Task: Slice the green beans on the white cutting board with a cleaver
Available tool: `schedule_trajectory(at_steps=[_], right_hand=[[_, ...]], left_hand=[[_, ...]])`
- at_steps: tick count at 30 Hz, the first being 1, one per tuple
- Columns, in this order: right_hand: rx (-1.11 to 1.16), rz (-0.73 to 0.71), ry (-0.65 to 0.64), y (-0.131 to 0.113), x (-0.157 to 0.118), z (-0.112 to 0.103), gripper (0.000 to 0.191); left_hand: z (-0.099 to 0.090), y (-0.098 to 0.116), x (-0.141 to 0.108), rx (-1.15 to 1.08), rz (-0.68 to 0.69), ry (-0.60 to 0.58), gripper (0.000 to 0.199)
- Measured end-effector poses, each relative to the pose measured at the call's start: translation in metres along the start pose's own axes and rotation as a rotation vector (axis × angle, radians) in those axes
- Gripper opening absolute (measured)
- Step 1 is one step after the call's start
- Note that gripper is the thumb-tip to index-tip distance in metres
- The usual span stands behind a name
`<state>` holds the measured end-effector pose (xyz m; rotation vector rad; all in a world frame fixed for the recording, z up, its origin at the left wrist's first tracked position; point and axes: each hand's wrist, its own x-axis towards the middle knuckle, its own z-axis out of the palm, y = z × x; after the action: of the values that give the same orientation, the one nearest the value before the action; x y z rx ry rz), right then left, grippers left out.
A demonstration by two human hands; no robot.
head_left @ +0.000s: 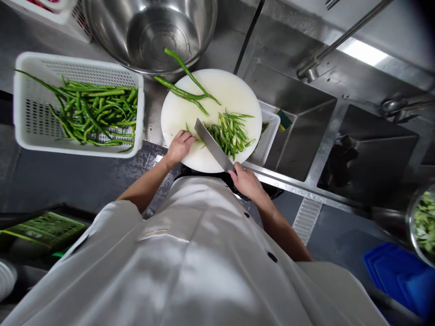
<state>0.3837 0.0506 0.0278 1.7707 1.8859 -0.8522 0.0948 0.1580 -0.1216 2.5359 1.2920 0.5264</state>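
Left hand [181, 146] curled over white board [238, 90], its hold unclear; right hand [245, 181] wrapped round knife [215, 147] handle

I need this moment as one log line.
right hand: holding cleaver; left hand: beside cleaver; cutting board: cut peppers, whole peppers; basket: more peppers
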Motion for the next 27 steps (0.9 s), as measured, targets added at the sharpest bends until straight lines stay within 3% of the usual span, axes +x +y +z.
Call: schedule_trajectory(at_steps=[12, 22, 27], right_hand=[[-0.023, -0.007, -0.027, -0.016, -0.015, -0.026, 0.041], [0.036, -0.001, -0.075, -0.033, -0.004, -0.035, 0.042], [0.072, -0.044, -0.016, -0.044, 0.027, -0.024, 0.041]], left_hand=[[-0.002, 0.004, 0.008, -0.006, -0.037, 0.000, 0.031], [-0.001, 0.002, 0.011, -0.066, -0.013, -0.033, 0.033], [0.005, 0.004, 0.008, -0.056, 0.019, -0.016, 0.035]])
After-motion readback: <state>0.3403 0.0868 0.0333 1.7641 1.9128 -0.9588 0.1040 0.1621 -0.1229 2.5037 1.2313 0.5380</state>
